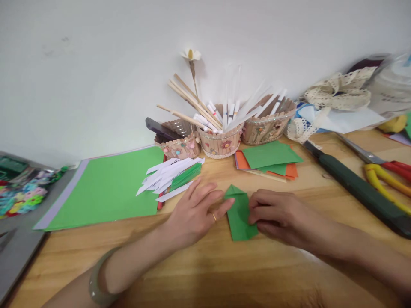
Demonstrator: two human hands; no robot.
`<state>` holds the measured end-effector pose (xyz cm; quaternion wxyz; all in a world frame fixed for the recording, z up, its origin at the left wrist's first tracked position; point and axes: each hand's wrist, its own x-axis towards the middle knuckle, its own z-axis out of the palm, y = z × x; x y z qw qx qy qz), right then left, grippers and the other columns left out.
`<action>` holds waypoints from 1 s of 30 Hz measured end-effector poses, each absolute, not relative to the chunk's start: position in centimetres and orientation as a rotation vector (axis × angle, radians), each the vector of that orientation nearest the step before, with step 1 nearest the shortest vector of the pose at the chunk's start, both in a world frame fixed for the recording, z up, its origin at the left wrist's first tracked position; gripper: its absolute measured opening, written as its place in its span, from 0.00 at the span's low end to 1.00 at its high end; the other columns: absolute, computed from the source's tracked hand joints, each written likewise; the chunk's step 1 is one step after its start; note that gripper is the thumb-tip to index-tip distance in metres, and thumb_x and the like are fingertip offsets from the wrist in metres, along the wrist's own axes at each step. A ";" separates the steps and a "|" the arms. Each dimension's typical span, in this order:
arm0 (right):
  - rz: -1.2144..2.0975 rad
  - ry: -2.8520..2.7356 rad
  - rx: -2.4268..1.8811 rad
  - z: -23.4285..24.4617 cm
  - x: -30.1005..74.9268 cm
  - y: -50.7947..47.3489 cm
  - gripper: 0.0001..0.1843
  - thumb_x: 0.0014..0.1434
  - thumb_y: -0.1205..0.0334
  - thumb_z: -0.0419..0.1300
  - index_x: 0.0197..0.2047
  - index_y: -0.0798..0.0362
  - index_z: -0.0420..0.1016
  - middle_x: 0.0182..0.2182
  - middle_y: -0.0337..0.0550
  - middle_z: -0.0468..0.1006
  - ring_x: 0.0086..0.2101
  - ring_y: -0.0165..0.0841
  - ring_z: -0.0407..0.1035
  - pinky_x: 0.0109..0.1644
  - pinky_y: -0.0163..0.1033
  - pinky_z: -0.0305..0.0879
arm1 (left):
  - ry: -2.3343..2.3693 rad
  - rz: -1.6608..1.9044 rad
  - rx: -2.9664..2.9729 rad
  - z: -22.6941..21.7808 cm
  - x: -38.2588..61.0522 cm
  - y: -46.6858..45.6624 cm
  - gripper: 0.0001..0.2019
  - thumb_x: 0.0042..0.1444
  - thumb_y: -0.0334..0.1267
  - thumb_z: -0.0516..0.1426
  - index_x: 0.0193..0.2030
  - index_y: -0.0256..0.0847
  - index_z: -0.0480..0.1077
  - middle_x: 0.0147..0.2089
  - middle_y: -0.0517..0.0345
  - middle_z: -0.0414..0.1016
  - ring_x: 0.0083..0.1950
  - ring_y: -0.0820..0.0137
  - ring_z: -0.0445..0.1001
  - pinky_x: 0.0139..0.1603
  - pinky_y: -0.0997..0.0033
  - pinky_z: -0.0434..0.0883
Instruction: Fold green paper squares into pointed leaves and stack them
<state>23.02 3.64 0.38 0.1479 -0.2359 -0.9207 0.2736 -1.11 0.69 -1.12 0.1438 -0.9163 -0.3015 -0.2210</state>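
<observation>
A small folded green paper (239, 214) lies on the wooden table (205, 265) in front of me. My left hand (195, 211) rests flat beside it, fingers stretched out and fingertips touching its left edge; a ring shows on one finger. My right hand (276, 214) lies on the paper's right side with its fingers curled and pressed down on the fold.
Large green sheet (105, 188) at left, white and green paper strips (170, 177) beside it. Three stick-built holders (220, 139) with sticks and pens stand at the wall. Green and orange paper squares (269, 158), a dark utility knife (359, 188), yellow-red scissors (385, 175), lace ribbon (337, 92).
</observation>
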 end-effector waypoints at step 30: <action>0.627 -2.463 -1.163 -0.4 20.5 2.5 0.07 0.56 0.66 0.53 0.27 0.52 0.69 0.28 0.42 0.70 0.31 0.34 0.66 0.34 0.38 0.62 | -0.829 -0.614 -2.808 -0.6 -0.2 0.0 0.18 0.65 0.27 0.42 0.34 0.35 0.73 0.33 0.54 0.76 0.35 0.71 0.72 0.38 0.72 0.72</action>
